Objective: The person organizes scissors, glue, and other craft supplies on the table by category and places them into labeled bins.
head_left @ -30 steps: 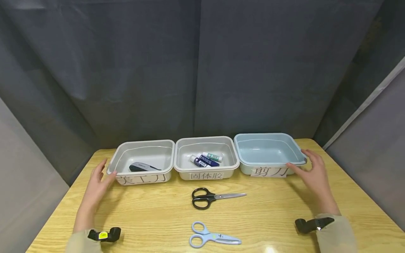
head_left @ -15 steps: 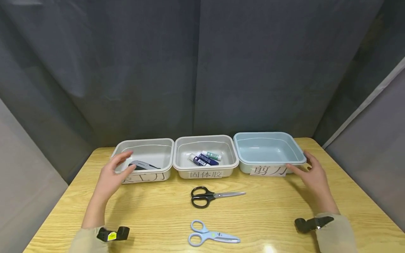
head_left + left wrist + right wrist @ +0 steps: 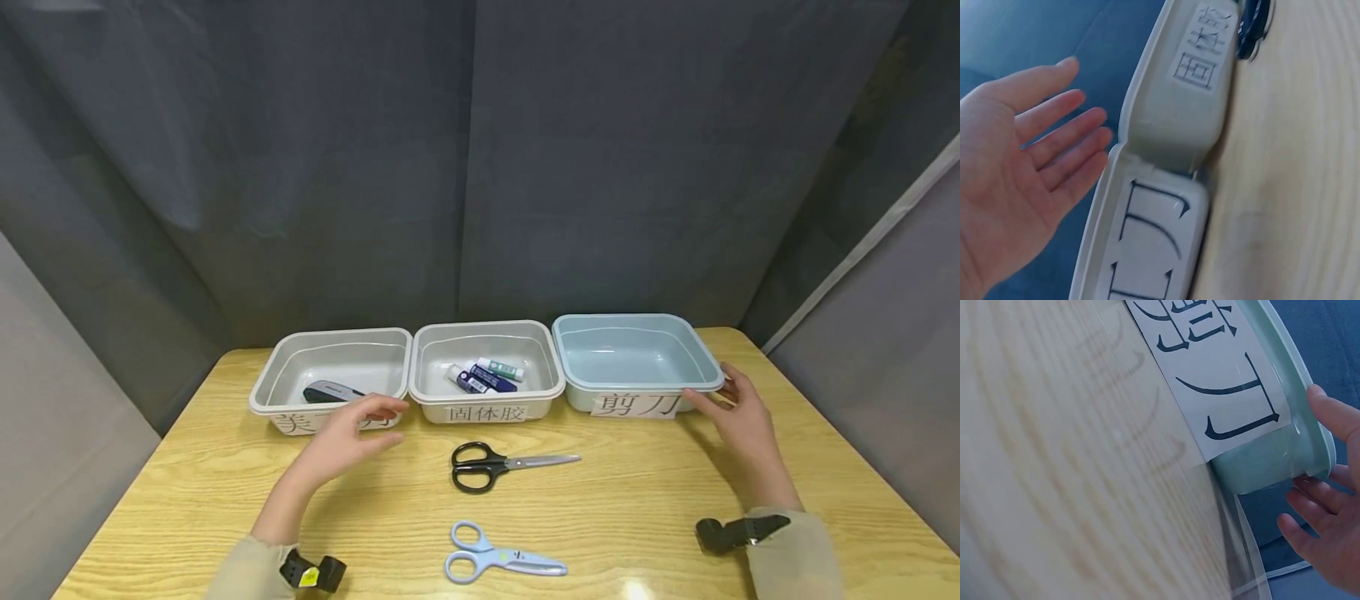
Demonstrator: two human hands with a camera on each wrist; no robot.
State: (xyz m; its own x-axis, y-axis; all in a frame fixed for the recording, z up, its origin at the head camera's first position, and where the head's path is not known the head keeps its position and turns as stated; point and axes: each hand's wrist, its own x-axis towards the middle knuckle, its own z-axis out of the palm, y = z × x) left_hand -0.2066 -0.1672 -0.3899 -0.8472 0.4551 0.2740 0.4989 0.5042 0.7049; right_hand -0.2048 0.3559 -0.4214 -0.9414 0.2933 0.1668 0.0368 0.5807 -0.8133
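Note:
My left hand (image 3: 345, 437) is in the air before the left grey bin (image 3: 330, 337), fingers extended and holding nothing. In the left wrist view its palm (image 3: 1004, 187) shows beside the bin rims. A grey-and-black utility knife (image 3: 330, 391) lies in that bin. At the right front corner of the light blue bin (image 3: 637, 389) is my right hand (image 3: 742, 421). The right wrist view has its thumb (image 3: 1329, 409) against the rim and the other fingers loosely bent beside the corner. Black-handled scissors (image 3: 517, 465) and light blue scissors (image 3: 528, 563) lie on the table, apart from both hands.
Between the outer bins stands a second grey bin (image 3: 487, 326) with glue sticks (image 3: 470, 381) inside. All three bins carry paper labels and form a row at the back of the wooden table (image 3: 405, 517). Dark cloth (image 3: 465, 167) hangs behind them.
My left hand has moved from the left bin's outer front corner across its front to the right. My right hand stays at the blue bin's corner. Bins and scissors look unmoved.

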